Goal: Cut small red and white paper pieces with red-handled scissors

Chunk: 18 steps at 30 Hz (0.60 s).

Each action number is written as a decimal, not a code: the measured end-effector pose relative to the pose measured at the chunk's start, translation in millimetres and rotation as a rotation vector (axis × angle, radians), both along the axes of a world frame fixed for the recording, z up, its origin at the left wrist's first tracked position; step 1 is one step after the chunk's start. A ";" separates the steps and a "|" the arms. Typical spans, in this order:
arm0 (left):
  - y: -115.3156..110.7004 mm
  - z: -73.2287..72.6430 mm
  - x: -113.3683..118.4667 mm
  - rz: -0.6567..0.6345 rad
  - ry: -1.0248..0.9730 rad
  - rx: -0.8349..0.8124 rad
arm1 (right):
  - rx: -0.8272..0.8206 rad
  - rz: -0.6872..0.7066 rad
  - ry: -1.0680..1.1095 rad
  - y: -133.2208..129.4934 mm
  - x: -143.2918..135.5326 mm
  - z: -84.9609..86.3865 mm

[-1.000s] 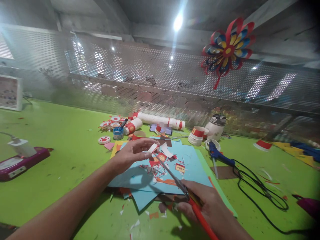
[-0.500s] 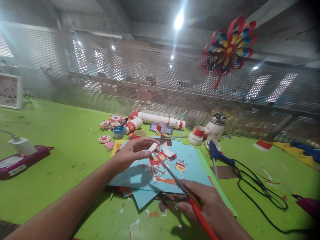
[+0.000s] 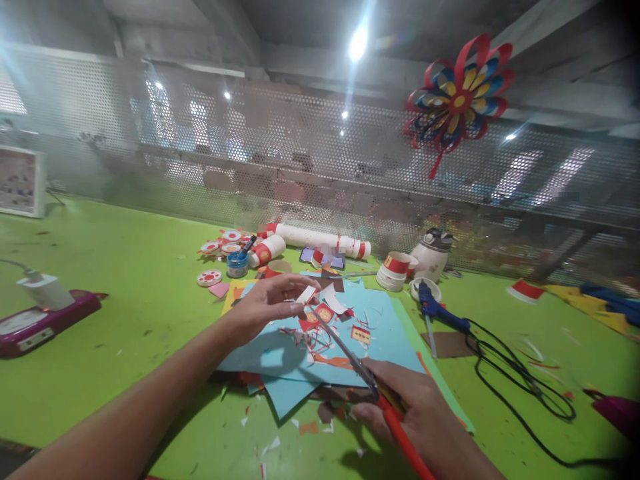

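Between the thumb and fingers of my left hand [image 3: 270,300] is a small red-and-white paper piece [image 3: 307,295]. My right hand [image 3: 410,403] grips red-handled scissors [image 3: 400,433], with their long blades pointing up and left to just below that piece. Whether the blades touch the paper I cannot tell. Under both lies a light blue paper sheet [image 3: 390,333], strewn with thin red and white trimmings [image 3: 317,341]. A red cut-out with round gold patterns [image 3: 325,315] and a small red-and-yellow cut-out [image 3: 361,334] rest there too.
Behind the sheet are a long white tube [image 3: 315,238], red-and-white paper cups [image 3: 395,270], a blue jar [image 3: 237,265], a phone [image 3: 335,258] and a white jug [image 3: 432,257]. On the right lies a blue glue gun [image 3: 440,310] with a looped black cord. A purple power strip [image 3: 55,323] is at left.
Almost nothing differs. Both hands, the paper piece and the scissors keep practically the same position.
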<state>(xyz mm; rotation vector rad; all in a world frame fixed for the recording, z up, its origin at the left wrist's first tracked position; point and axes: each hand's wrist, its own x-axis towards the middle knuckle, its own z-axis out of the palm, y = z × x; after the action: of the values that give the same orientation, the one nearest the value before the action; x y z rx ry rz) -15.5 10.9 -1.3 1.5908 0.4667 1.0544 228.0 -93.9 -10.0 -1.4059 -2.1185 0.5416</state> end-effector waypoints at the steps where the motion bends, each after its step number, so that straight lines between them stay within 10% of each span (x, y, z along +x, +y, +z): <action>1: 0.2 -0.2 -0.2 0.004 0.002 -0.001 | 0.002 -0.012 0.003 -0.3 -0.3 -0.2; 18: 0.4 -0.6 -0.5 -0.038 -0.009 -0.042 | 0.058 -0.019 -0.141 0.2 2.6 -3.4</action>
<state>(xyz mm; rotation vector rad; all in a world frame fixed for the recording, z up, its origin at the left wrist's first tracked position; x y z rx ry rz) -16.0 11.3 -2.0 1.5511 0.4480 1.0160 230.6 -93.8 -13.4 -1.4686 -2.2094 0.3804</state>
